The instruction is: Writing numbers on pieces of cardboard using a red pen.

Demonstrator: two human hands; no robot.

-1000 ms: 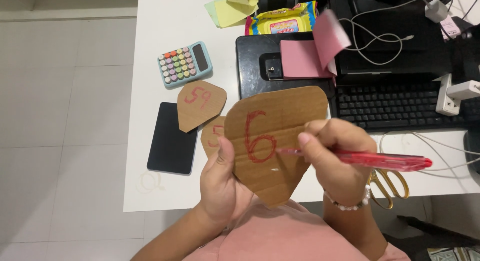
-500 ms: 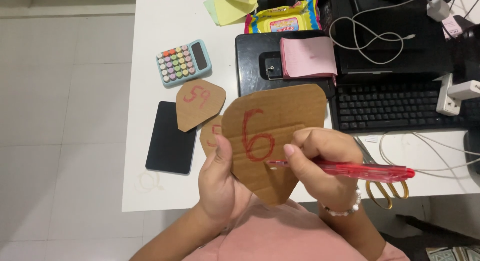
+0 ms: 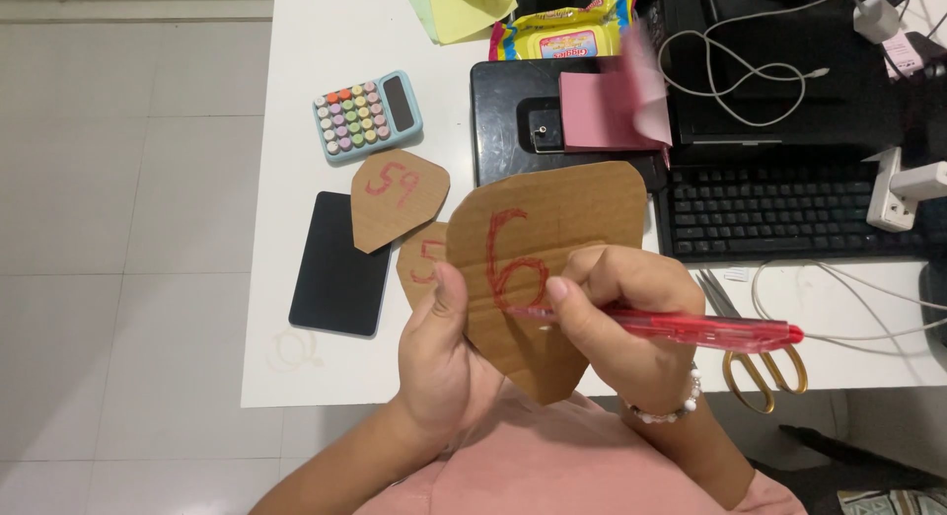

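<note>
1. A white desk [image 3: 296, 140] stands on a pale tiled floor [image 3: 118, 229], seen from above, with the person's pink-clad lap at the bottom edge.
2. The right hand [image 3: 626, 323] has its fingers clenched around a red pen [image 3: 681, 328], pinching it near the tip; the tip rests on the cardboard at the foot of a red numeral drawn there.
3. The left hand [image 3: 444, 352] grips the large cardboard piece [image 3: 552, 268] by its lower left edge, thumb on the front face and the other fingers hidden behind. The piece is held above the desk's near edge, tilted toward the camera.
4. A beaded bracelet [image 3: 671, 408] circles the right wrist.
5. Just behind the held piece, a second cardboard piece [image 3: 422, 263] peeks out at the left, and a third, smaller cardboard shape [image 3: 395, 194] lies flat on the desk, overlapping the corner of a black phone [image 3: 335, 263].
6. Gold-handled scissors [image 3: 760, 362] lie on the desk just right of the pen.
7. Farther off sit a pastel calculator [image 3: 367, 115], a black keyboard [image 3: 789, 214], a pink notepad [image 3: 607, 106] with a page blurred, yellow sticky notes [image 3: 464, 7], a yellow packet of wipes [image 3: 562, 32] and a white cable [image 3: 735, 66].
</note>
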